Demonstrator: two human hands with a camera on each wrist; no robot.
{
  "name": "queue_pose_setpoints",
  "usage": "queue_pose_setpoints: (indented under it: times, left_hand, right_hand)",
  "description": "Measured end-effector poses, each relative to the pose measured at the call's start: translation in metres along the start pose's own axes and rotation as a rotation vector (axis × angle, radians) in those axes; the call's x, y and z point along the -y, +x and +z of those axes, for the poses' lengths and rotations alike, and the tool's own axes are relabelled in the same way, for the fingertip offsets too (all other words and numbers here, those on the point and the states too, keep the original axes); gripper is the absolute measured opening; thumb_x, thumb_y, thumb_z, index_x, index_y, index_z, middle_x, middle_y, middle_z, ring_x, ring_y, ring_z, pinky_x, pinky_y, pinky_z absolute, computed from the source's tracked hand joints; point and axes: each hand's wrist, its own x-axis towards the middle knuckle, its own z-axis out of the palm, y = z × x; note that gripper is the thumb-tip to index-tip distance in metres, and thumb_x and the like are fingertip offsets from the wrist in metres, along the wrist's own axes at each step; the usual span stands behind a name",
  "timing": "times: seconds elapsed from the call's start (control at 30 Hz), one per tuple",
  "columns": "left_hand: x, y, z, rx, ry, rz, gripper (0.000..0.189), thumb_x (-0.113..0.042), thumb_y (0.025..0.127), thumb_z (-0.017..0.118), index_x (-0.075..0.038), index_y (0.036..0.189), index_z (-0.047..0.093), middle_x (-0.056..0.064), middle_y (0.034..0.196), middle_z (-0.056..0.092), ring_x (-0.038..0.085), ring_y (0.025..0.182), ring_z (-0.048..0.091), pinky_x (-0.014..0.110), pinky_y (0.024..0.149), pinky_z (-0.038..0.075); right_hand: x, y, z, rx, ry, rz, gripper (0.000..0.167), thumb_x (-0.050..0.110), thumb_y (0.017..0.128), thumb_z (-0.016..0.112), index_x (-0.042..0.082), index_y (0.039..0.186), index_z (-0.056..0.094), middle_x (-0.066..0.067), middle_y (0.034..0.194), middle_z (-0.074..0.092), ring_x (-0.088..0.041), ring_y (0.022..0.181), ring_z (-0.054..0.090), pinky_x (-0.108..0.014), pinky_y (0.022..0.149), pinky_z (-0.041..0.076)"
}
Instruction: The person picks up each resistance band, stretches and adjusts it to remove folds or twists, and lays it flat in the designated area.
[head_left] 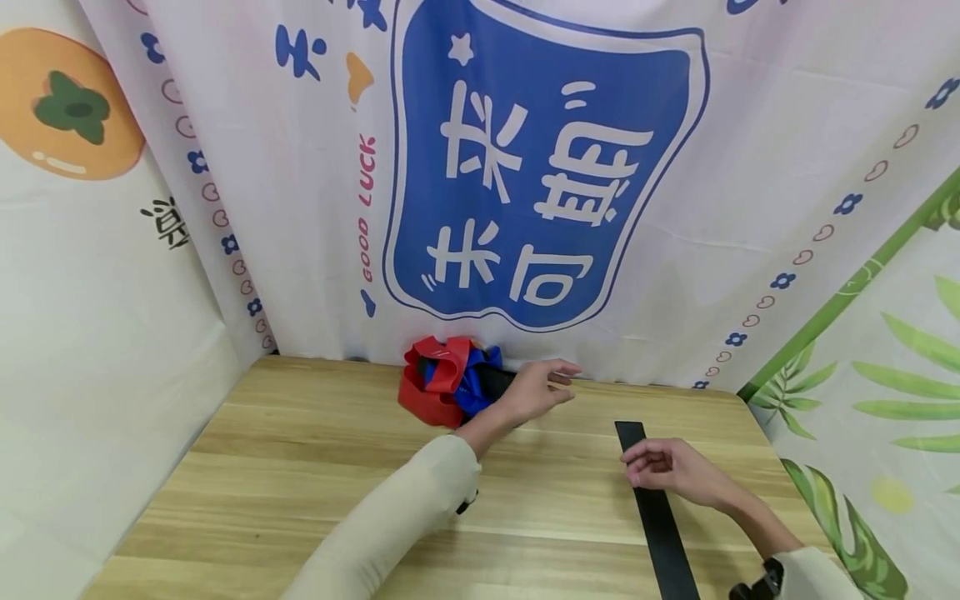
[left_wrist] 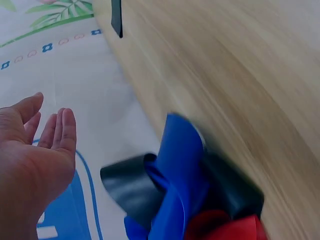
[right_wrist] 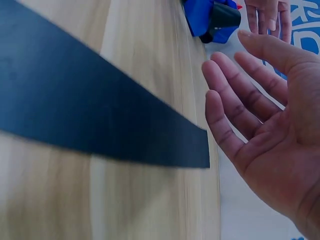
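Observation:
A long flat black strip lies on the wooden table at the right, running toward the near edge. My right hand hovers over it with loosely bent fingers and holds nothing; its palm shows in the right wrist view, apart from the strip. At the table's back sits a heap of bands: a red band, a blue band and a black band, looped together. Beside and above the heap is my left hand, fingers extended, nothing in its grasp. Part of the black band hides behind that hand in the head view.
The wooden table ends at the back against a printed white curtain with a blue panel. Another curtain with green leaves hangs along the right side, and a white cloth along the left.

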Motion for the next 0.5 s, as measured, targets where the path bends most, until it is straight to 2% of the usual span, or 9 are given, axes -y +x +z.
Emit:
queue_pose_setpoints:
  times: [0.13,0.37,0.5]
  left_hand:
    - [0.0,-0.008,-0.016,-0.003,-0.002,0.007,0.04,-0.002,0.1,0.071,-0.004,0.14,0.067,0.013,0.141,0.068,0.031,0.123,0.07,0.034,0.098,0.059]
    - [0.005,-0.023,-0.045,-0.058,-0.003,0.033,0.039,-0.003,0.099,0.073,-0.004,0.137,0.069,0.012,0.137,0.07,0.029,0.119,0.072,0.036,0.098,0.059]
    - [0.008,-0.031,-0.063,-0.089,0.013,0.02,0.04,-0.004,0.098,0.075,-0.005,0.138,0.069,0.012,0.136,0.071,0.03,0.119,0.072,0.038,0.099,0.059]
  right_hand:
    - [0.006,0.014,0.004,-0.047,-0.04,-0.011,0.035,0.01,0.102,0.071,-0.013,0.126,0.064,-0.03,0.111,0.071,-0.015,0.097,0.072,-0.027,0.083,0.061]
    - [0.013,0.042,0.012,-0.099,-0.073,-0.035,0.032,0.011,0.101,0.072,-0.008,0.127,0.067,-0.029,0.115,0.071,-0.027,0.101,0.072,-0.03,0.085,0.062]
    - [0.019,0.055,0.017,-0.143,-0.099,-0.056,0.029,0.014,0.101,0.073,-0.002,0.125,0.07,-0.024,0.115,0.073,-0.021,0.1,0.072,-0.028,0.084,0.061]
